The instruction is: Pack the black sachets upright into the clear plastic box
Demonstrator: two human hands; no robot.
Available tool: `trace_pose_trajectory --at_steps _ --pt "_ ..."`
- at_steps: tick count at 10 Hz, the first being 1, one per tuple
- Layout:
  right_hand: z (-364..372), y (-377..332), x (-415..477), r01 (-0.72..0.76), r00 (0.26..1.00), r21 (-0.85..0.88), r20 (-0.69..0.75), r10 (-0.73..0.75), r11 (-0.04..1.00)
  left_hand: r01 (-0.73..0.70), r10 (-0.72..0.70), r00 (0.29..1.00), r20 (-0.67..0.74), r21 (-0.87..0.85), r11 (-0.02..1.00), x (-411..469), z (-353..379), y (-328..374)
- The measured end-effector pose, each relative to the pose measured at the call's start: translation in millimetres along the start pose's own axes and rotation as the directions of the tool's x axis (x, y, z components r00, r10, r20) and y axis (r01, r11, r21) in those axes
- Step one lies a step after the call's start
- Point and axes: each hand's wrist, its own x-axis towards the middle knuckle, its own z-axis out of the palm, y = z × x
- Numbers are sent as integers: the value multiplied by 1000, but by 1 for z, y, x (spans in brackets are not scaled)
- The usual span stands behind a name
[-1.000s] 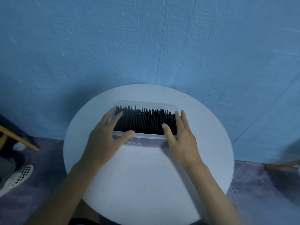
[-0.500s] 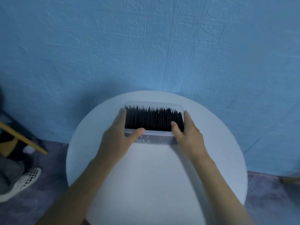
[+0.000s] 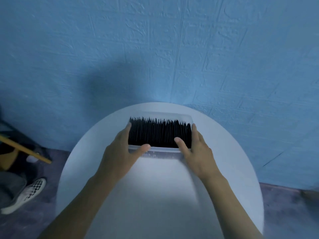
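I am bracing my straight-fingered left hand and right hand against the clear plastic box ends so the black sachets stand upright on the bench.

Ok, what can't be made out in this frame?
Head view only:
Ends of the clear plastic box: covered by the left hand and right hand.
Number of black sachets, and any print: too dark, too tightly packed.
Wearer of the checkered shoe: cut off by the left edge.
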Motion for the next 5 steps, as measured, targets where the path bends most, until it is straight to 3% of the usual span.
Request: trace_pose_trajectory --at_steps 2,5 --pt "-12 -17 1 -27 996 -148 75 39 989 20 -53 986 161 203 979 5 -22 17" --pt "-45 -39 -22 42 962 -325 268 49 945 -123 -46 922 385 403 907 -1 -60 55"
